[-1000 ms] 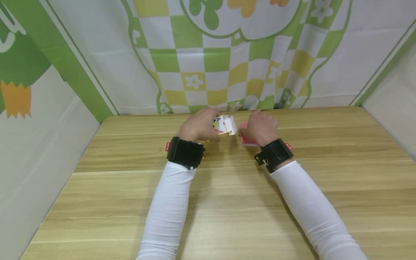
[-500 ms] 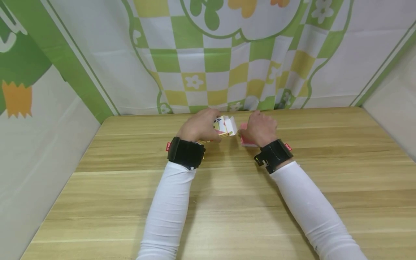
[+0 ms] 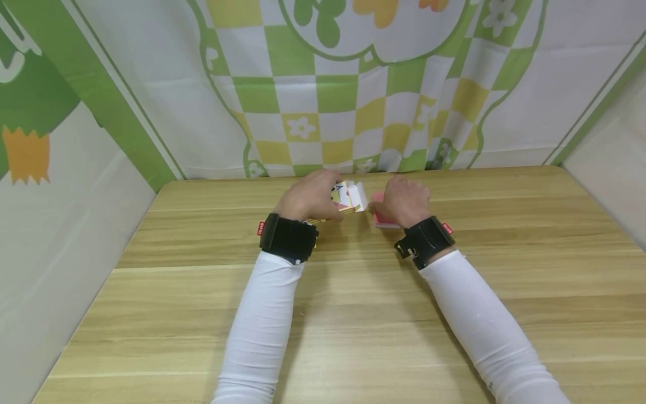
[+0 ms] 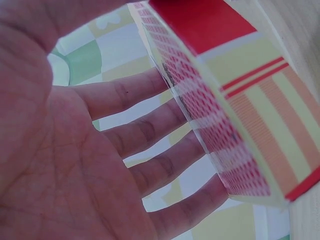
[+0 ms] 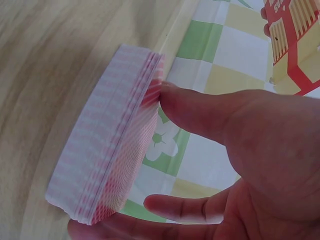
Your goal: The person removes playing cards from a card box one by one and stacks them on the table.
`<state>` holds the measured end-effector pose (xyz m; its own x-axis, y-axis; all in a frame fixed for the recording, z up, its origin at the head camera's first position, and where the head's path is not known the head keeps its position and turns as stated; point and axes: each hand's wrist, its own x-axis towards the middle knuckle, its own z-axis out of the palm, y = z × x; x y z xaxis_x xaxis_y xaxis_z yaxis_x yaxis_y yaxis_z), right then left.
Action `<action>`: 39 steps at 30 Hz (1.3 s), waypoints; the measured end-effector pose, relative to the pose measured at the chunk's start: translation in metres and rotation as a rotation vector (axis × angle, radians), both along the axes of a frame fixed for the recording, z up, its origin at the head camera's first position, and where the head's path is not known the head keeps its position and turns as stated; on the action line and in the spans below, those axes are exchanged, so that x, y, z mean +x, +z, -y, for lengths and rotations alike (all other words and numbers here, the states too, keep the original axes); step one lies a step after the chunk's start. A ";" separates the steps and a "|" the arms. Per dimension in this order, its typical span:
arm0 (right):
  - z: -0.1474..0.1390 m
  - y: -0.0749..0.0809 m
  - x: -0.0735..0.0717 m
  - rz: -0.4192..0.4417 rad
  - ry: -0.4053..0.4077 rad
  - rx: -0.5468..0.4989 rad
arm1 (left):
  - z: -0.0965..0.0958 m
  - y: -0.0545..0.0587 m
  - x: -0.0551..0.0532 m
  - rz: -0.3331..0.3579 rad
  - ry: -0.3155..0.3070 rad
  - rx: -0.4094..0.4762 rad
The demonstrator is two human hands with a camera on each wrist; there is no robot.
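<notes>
My left hand (image 3: 312,196) holds a playing card box (image 3: 356,196) near the table's back edge. In the left wrist view, the fingertips press the patterned side of the card box (image 4: 260,95), whose faces are red, cream and striped. Its open end with white flaps points right, toward the other hand. My right hand (image 3: 406,199) grips a deck of playing cards (image 5: 105,140) with red patterned backs, low over the table. The thumb is at one end of the stack and a fingertip at the other, while another finger stands off it. From the head view, the hand covers much of the deck.
The wooden table (image 3: 333,325) spreads toward me. A green, white and yellow checked curtain (image 3: 338,90) hangs right behind its back edge. White walls (image 3: 65,235) stand at the sides. A black band (image 3: 289,238) is strapped on each wrist.
My right hand's knuckles have sunk slightly over the deck. The left hand and the card box stay almost in place.
</notes>
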<state>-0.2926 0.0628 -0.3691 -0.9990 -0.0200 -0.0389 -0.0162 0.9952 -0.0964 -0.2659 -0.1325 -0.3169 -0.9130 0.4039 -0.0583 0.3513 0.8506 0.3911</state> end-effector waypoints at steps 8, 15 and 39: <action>-0.002 0.000 0.000 0.013 0.011 -0.027 | -0.001 -0.001 -0.001 -0.001 -0.011 -0.009; -0.007 0.008 0.004 0.020 0.021 -0.053 | -0.003 0.000 -0.001 0.012 -0.004 -0.003; 0.010 0.035 0.011 -0.022 0.396 -0.568 | -0.005 -0.001 -0.003 -0.087 -0.048 0.008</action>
<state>-0.2814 0.0528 -0.3345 -0.9126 -0.3950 0.1054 -0.3759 0.7091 -0.5965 -0.2693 -0.1276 -0.3176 -0.8939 0.4476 0.0238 0.4247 0.8288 0.3643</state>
